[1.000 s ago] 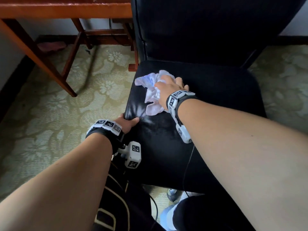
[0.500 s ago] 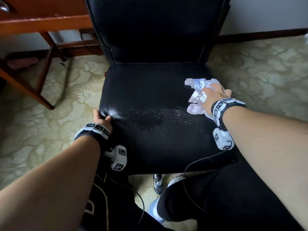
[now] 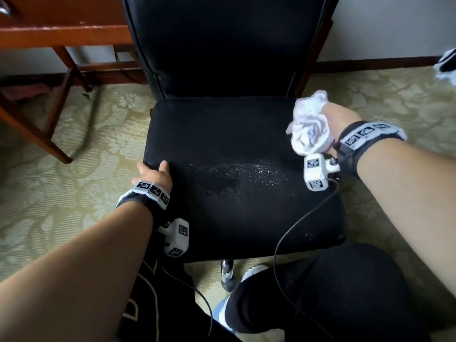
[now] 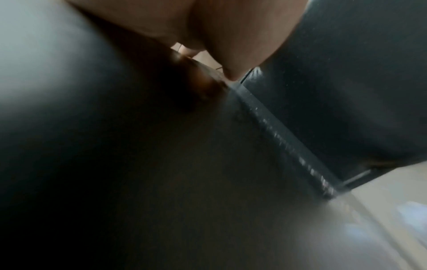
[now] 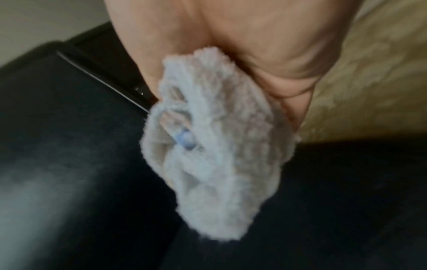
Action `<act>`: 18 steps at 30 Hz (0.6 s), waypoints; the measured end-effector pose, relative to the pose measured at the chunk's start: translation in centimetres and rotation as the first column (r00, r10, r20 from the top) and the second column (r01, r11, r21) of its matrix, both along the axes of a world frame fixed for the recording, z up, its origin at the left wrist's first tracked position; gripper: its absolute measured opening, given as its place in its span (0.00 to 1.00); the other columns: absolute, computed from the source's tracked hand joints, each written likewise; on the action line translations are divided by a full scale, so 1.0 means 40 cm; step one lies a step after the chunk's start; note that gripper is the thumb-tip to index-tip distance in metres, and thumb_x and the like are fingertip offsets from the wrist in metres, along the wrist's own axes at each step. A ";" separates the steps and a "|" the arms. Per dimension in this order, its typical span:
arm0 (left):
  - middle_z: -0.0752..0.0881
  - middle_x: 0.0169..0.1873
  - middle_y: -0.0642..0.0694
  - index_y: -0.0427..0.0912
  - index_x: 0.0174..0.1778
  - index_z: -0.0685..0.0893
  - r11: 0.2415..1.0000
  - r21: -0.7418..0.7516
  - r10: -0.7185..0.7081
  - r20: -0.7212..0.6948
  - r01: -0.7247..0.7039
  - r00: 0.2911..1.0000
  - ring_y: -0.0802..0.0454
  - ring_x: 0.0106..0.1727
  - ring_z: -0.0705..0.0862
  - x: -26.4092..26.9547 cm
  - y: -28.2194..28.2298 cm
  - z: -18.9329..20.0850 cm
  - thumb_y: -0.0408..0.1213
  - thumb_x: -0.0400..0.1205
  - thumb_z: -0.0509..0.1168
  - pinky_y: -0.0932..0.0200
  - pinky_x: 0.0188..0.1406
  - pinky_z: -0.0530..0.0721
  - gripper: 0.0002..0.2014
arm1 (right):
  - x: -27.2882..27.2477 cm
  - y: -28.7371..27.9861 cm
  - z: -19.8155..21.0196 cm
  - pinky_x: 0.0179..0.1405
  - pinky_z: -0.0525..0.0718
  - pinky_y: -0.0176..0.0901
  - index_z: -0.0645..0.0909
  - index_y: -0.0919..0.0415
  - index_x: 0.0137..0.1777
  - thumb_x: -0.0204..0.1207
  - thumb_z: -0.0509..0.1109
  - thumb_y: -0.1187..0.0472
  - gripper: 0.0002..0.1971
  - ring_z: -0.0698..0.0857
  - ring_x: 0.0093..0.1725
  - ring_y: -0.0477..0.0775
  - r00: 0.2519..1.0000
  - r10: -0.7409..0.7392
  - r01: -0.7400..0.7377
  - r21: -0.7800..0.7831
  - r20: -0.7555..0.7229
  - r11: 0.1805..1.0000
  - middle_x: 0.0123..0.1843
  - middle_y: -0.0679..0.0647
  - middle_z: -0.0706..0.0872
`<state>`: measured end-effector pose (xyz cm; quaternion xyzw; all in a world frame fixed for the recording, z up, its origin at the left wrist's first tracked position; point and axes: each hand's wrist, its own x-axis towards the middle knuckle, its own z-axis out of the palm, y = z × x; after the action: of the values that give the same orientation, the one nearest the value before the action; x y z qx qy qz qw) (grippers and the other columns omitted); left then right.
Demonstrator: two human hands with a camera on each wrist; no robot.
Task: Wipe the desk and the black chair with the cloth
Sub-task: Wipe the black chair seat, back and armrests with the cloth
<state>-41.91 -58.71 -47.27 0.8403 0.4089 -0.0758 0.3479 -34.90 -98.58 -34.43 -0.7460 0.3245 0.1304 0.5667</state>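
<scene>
— Where are the two hands?

— The right hand (image 3: 341, 118) sits at the right of the frame, fingers curled tight round the white cloth (image 3: 309, 127), which is bunched into a ball and bulges out of the fist. In the right wrist view the cloth (image 5: 215, 155) hangs from the palm with the dark seat behind it; whether it touches the seat I cannot tell.

— And the left?

— The left hand (image 3: 154, 174) is at the left edge of the black chair (image 3: 234, 149), thumb lying on top of the seat and the fingers wrapped over the side, gripping the cushion. The left wrist view is dark and blurred, showing only the palm (image 4: 231, 27) against the black upholstery.

— What about the seat itself?

— A patch of pale specks glints in its middle, between the two hands. The backrest rises at the top centre.

— And the desk?

— The reddish wooden desk (image 3: 61, 33) stands in the upper left of the frame, just beside the backrest, on the patterned carpet (image 3: 74, 149).
</scene>
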 end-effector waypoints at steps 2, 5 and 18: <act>0.73 0.80 0.27 0.43 0.89 0.60 1.000 0.025 -0.001 -0.009 0.002 1.000 0.23 0.81 0.70 0.026 0.001 0.025 0.66 0.88 0.53 0.30 0.84 0.60 0.39 | 0.028 0.077 0.017 0.46 0.85 0.32 0.79 0.49 0.46 0.86 0.64 0.52 0.07 0.84 0.36 0.37 0.989 -0.117 0.042 0.602 0.087 0.797 0.46 0.42 0.82; 0.70 0.83 0.26 0.38 0.90 0.59 1.000 0.012 0.005 -0.008 -0.004 1.000 0.25 0.85 0.67 0.076 0.023 0.036 0.66 0.90 0.49 0.32 0.86 0.57 0.41 | 0.040 0.218 0.047 0.66 0.81 0.58 0.83 0.62 0.63 0.80 0.66 0.54 0.16 0.87 0.59 0.53 0.989 -0.129 0.011 0.828 0.074 0.561 0.57 0.55 0.88; 0.70 0.85 0.33 0.42 0.89 0.67 0.969 -0.219 -0.138 -0.101 0.114 0.985 0.33 0.86 0.67 0.208 0.091 0.006 0.81 0.72 0.39 0.40 0.88 0.59 0.57 | 0.135 0.613 -0.186 0.68 0.74 0.68 0.62 0.32 0.77 0.65 0.63 0.29 0.38 0.71 0.72 0.69 0.511 0.826 -0.679 -0.701 -0.237 0.219 0.78 0.58 0.66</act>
<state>-33.57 -55.07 -47.02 0.8168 0.3637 -0.1893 0.4059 -29.49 -74.04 -41.86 -0.9709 -0.1125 0.1787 0.1127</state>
